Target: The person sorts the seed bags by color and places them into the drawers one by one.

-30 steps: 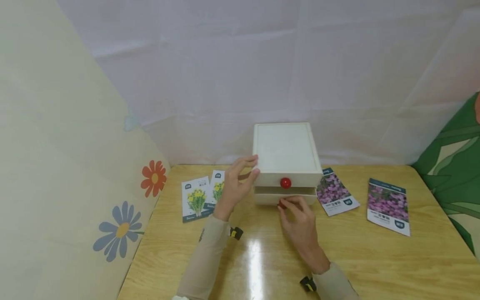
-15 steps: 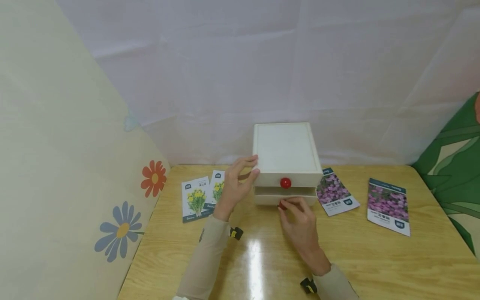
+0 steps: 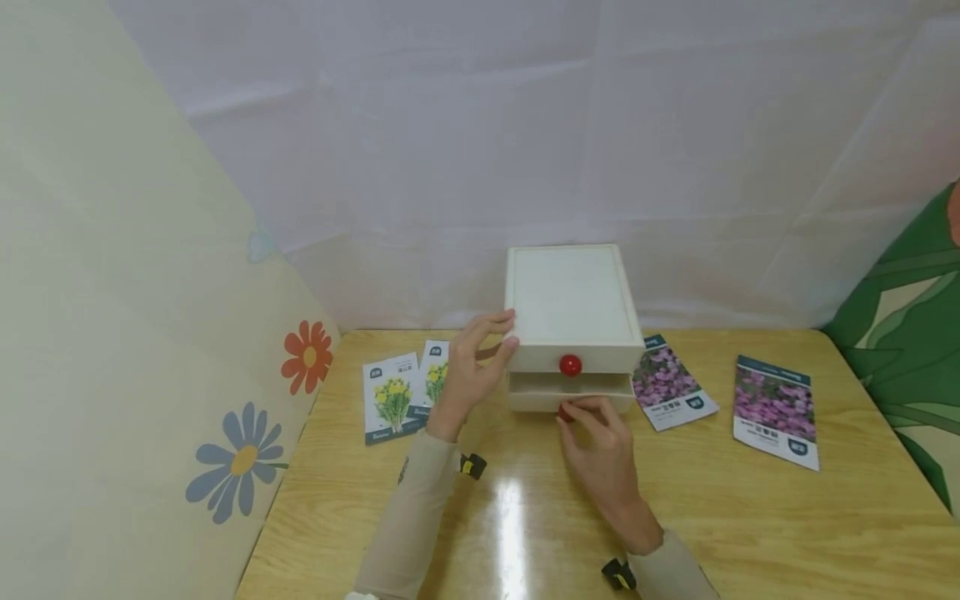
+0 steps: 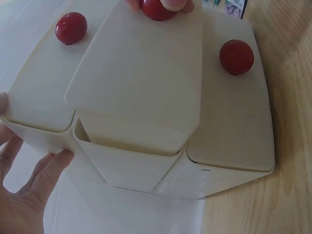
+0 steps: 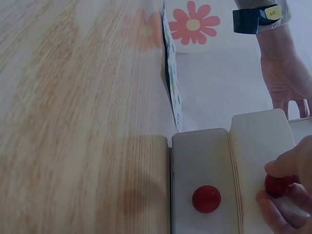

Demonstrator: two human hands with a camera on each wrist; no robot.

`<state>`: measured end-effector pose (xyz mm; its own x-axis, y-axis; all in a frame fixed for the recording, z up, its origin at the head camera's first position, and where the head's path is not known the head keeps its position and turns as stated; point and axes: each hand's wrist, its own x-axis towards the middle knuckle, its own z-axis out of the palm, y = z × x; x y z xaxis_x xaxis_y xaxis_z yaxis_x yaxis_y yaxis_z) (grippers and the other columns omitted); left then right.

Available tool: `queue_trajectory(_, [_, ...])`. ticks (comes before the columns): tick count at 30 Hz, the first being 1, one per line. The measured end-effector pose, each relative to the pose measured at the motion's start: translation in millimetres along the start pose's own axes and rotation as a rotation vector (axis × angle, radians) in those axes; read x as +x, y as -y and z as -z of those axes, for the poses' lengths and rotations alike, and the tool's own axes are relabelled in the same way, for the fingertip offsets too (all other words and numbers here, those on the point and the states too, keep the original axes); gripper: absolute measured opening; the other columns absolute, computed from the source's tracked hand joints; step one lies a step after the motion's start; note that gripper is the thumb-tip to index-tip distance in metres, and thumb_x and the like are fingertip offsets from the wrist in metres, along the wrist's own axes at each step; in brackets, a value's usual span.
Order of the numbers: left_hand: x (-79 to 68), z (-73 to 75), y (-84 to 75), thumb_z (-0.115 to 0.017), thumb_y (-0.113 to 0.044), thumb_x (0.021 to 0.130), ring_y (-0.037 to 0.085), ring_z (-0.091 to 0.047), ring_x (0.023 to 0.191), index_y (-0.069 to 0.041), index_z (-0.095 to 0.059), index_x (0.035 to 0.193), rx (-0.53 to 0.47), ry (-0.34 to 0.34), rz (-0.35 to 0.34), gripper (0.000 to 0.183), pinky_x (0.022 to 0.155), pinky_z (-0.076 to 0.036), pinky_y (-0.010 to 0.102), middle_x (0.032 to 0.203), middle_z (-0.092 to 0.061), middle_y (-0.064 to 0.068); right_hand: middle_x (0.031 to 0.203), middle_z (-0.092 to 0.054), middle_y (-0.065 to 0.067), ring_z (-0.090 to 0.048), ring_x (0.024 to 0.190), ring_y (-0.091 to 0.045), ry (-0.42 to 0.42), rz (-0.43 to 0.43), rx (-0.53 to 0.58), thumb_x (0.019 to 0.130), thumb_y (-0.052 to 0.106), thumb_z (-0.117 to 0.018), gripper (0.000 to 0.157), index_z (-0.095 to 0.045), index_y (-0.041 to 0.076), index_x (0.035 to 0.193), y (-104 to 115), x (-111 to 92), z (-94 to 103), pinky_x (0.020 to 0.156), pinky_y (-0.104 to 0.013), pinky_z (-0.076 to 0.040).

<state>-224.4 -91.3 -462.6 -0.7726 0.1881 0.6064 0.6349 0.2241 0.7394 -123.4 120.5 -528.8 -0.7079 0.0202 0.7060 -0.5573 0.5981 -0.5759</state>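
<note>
A small white drawer cabinet (image 3: 572, 296) with red round knobs stands against the backdrop. Its middle drawer (image 4: 141, 58) sticks out partway, while the top drawer (image 4: 44, 83) and bottom drawer (image 4: 231, 112) sit flush. With thumb and fingertips, my right hand (image 3: 603, 450) pinches the middle drawer's red knob (image 5: 278, 185). My left hand (image 3: 471, 371) rests its fingertips and thumb against the cabinet's upper left side and edge, fingers loosely bent; the left wrist view shows the fingertips touching the casing. The head view gives a narrow look into the pulled drawer; its floor is hidden.
Two yellow-flower seed packets (image 3: 393, 398) lie left of the cabinet, partly behind the left hand. To its right lie a purple-flower packet (image 3: 673, 385) and another purple packet (image 3: 776, 412). A flower-printed panel (image 3: 150, 333) borders the wooden table (image 3: 750, 533) on the left.
The middle drawer has slid very slightly further toward me, with my right hand on its knob. My left hand stays in place on the cabinet.
</note>
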Motion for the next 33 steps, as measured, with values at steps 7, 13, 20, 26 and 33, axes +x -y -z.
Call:
queue_trajectory(7, [0.2,-0.7,3.0,-0.072,-0.010,0.102,0.029,-0.067,0.132,-0.006,-0.072,0.124,-0.012,0.002,-0.010,0.023,0.084,-0.068,0.047,0.145,-0.068,0.008,0.106,-0.070,-0.015,-0.072,0.093,-0.027,0.004,-0.018,0.007,0.076,-0.010,-0.089,0.029,-0.080,-0.004,0.103,-1.7,-3.0,-0.4,0.097,-0.003,-0.049])
queue_trajectory(13, [0.3,-0.6,2.7,-0.073,-0.012,0.102,0.029,-0.067,0.132,-0.005,-0.072,0.124,-0.004,0.004,-0.013,0.023,0.084,-0.068,0.047,0.145,-0.068,0.008,0.107,-0.070,-0.015,-0.072,0.093,-0.027,0.017,-0.025,0.005,0.078,-0.007,-0.089,0.026,-0.080,-0.004,0.103,0.5,-3.5,1.2,0.097,-0.002,-0.049])
queue_trajectory(20, [0.2,0.0,3.1,-0.073,-0.017,0.102,0.029,-0.067,0.132,-0.005,-0.072,0.124,-0.012,0.006,-0.005,0.025,0.085,-0.068,0.047,0.146,-0.068,0.008,0.108,-0.069,-0.015,-0.072,0.094,-0.027,0.029,-0.045,0.007,0.079,-0.006,-0.089,0.026,-0.080,-0.004,0.103,2.6,-3.9,2.8,0.096,-0.002,-0.048])
queue_trajectory(26, [0.6,0.0,3.7,-0.072,-0.024,0.104,0.029,-0.066,0.132,-0.004,-0.071,0.124,-0.004,0.003,-0.005,0.028,0.085,-0.068,0.046,0.145,-0.068,0.008,0.107,-0.070,-0.016,-0.072,0.093,-0.027,0.029,-0.044,0.012,0.079,-0.006,-0.088,0.025,-0.080,-0.004,0.102,3.1,-4.7,4.0,0.096,-0.002,-0.049])
queue_trajectory(33, [1.0,-0.2,4.3,-0.072,-0.016,0.103,0.028,-0.067,0.132,-0.005,-0.072,0.124,0.000,0.003,0.002,0.024,0.084,-0.068,0.045,0.145,-0.068,0.007,0.106,-0.070,-0.015,-0.071,0.092,-0.028,0.024,-0.050,0.012,0.077,-0.007,-0.089,0.026,-0.080,-0.003,0.101,4.7,-5.3,4.7,0.095,-0.001,-0.047])
